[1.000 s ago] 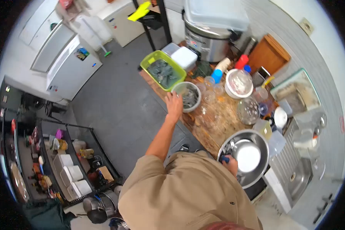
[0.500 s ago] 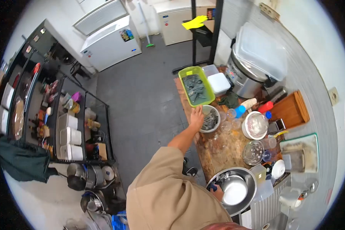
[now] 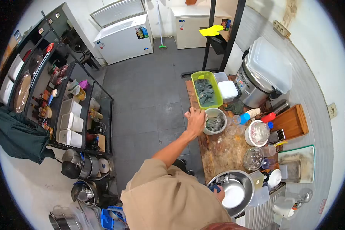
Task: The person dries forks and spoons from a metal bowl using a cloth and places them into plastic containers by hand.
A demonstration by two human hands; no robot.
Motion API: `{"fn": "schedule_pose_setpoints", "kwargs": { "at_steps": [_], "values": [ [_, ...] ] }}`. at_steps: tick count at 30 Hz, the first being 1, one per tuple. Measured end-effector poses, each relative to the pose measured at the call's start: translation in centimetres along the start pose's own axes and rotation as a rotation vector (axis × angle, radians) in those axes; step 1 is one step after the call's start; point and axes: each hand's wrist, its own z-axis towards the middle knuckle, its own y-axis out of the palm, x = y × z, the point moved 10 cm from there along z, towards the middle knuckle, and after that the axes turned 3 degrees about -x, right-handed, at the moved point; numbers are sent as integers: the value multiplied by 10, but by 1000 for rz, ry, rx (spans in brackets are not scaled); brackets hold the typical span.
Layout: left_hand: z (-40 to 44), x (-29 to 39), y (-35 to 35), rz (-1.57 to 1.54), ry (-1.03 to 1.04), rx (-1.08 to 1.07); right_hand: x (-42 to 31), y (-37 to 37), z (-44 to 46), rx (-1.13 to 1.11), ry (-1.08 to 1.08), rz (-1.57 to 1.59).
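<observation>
My left hand (image 3: 196, 122) is stretched out at the left rim of a white bucket (image 3: 206, 128), near the corner of a green tub (image 3: 219, 100). Its thumb stands apart from the bent fingers, and nothing shows in it. Grey utensils, too small to name, lie inside the bucket. Water and dark cloth-like pieces (image 3: 205, 92) fill the tub. Over the left side of a large steel basin (image 3: 250, 188), my right hand (image 3: 220, 194) is closed on a dark blue sponge (image 3: 215, 188), partly hidden by my sleeve. A smaller shiny bowl (image 3: 234, 194) and dark-handled utensils sit in the basin.
Plastic cups (image 3: 230, 131), a white tub (image 3: 250, 134) and a clear bowl (image 3: 253, 158) crowd the wooden table (image 3: 217, 155). Behind them stand a large steel cooker (image 3: 250, 86) and a wooden tray (image 3: 292, 123). Shelving (image 3: 113, 115) lines the left, with pots (image 3: 86, 168) below.
The view has shifted. My left hand has drawn slightly left from the bucket, and its thumb now sticks out. The right hand stays at the basin with the dark blue sponge.
</observation>
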Motion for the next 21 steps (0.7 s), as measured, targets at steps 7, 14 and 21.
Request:
{"fn": "schedule_pose_setpoints", "kwargs": {
  "at_steps": [7, 14, 21],
  "values": [
    [-34, -4, -9, -454, -145, -81, -3, -23, 13, 207, 45, 599],
    [-90, 40, 4, -754, -104, -381, -33, 5, -1, 249, 228, 1382],
    [-126, 52, 12, -866, -95, -549, -66, 7, -11, 319, 281, 1616]
  ]
}}
